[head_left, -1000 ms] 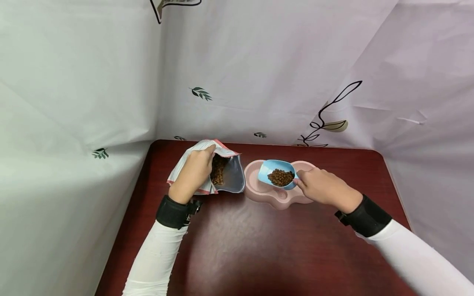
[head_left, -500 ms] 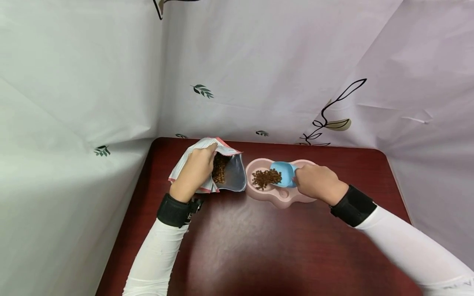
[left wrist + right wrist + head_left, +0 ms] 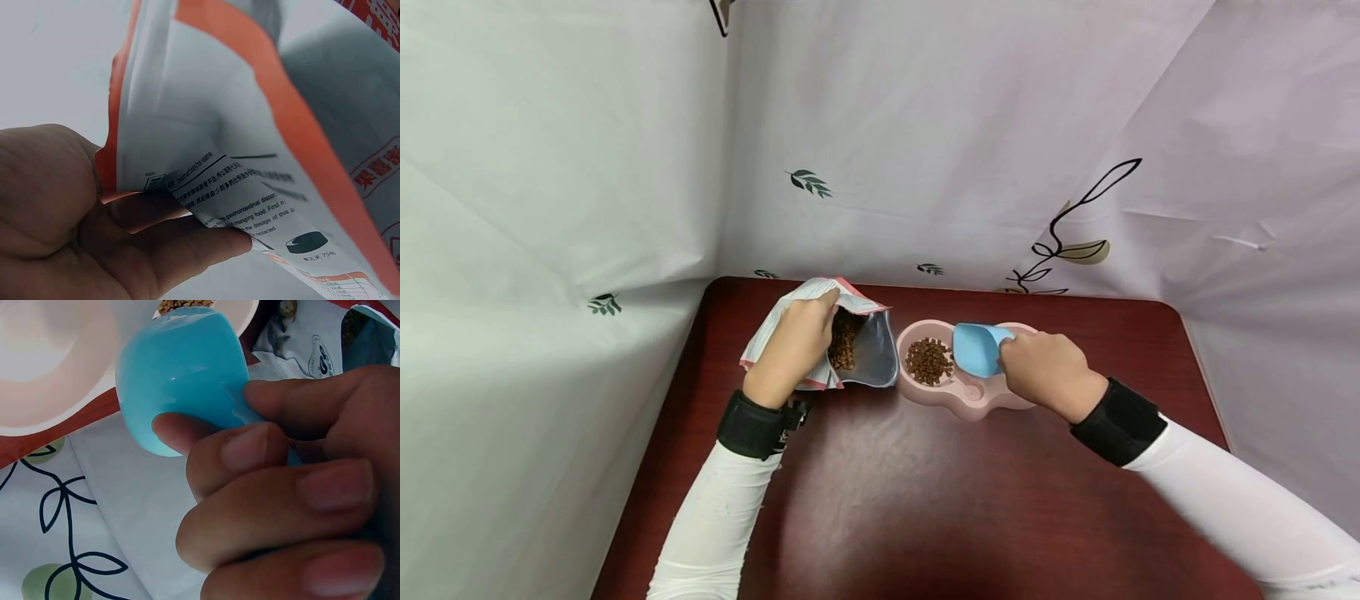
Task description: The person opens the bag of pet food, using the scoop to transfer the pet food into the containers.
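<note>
My right hand point(image 3: 1048, 371) grips the handle of a blue scoop point(image 3: 977, 350), fingers curled round it in the right wrist view. The scoop is tilted over the middle of a pink double bowl point(image 3: 967, 410), and no kibble shows in it. A round heap of brown kibble point(image 3: 928, 362) lies in the bowl's left compartment. To the left, my left hand point(image 3: 797, 337) holds the edge of an opened food bag point(image 3: 206, 112), white with orange-red borders. The bag's mouth faces right, and more kibble shows inside it. The bowl's right compartment is partly hidden by my right hand.
A dark red table point(image 3: 880, 500) carries the bag and bowl near its back edge. White sheeting point(image 3: 910, 150) with leaf drawings rises behind the table and along both sides. The bag's mouth lies close beside the bowl's left rim.
The kibble in the scoop has slid out into the bowl's left compartment. My right hand has tipped the scoop and drawn it slightly right. The left hand stays at the bag.
</note>
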Demonstrator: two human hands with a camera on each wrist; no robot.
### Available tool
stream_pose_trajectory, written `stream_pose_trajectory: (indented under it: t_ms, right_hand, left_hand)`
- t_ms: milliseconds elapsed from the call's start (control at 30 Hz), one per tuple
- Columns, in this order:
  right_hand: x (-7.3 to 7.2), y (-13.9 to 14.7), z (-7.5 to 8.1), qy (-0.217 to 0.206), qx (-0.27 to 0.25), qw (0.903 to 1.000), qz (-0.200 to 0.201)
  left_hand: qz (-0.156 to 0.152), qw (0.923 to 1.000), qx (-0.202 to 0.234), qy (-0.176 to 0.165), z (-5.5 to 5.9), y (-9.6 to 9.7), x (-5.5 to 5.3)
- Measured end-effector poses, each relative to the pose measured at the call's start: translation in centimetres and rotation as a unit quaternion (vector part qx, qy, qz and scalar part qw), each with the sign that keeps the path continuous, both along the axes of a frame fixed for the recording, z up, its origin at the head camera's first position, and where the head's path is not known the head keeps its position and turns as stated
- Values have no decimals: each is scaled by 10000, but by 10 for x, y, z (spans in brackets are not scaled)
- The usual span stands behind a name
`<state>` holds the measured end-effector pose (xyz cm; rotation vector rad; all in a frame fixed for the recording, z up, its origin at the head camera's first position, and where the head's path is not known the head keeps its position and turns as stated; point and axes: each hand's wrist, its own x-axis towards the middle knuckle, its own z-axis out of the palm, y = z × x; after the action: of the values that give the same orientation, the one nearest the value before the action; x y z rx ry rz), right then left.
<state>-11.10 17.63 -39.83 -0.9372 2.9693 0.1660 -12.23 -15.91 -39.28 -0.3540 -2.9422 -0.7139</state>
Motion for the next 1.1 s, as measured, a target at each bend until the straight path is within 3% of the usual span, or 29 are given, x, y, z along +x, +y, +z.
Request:
stream_pose_trajectory:
  t_ms: [167,300,400,533,733,867,1100]
  right_hand:
    - [0,3,7,-545,-104,9977,-393]
    - [-2,7,15,-974,-467,9927,-541]
    - [-3,10,20,-1195,-893,9878,-448]
    - [-2,11,27,-1682,-1549,9731,-273]
    - [3,2,34,-2084,-2096,9549,295]
    - [7,-13,34,-2045,-2055,9555,547]
    - [8,-45,30,-2158,-1781,9591,423]
  left_hand:
    - [-14,10000,9,7,0,0,0]
    - [-24,10000,41,9,0,0,1]
    - [-9,10000,50,32,0,-1,1]
    - [-9,9999,36,102,0,0,1]
    - [-20,9999,49,106,2,2,2]
    - [-43,9999,33,143,1,3,2]
    - [-60,9999,-14,149,-1,5,4]
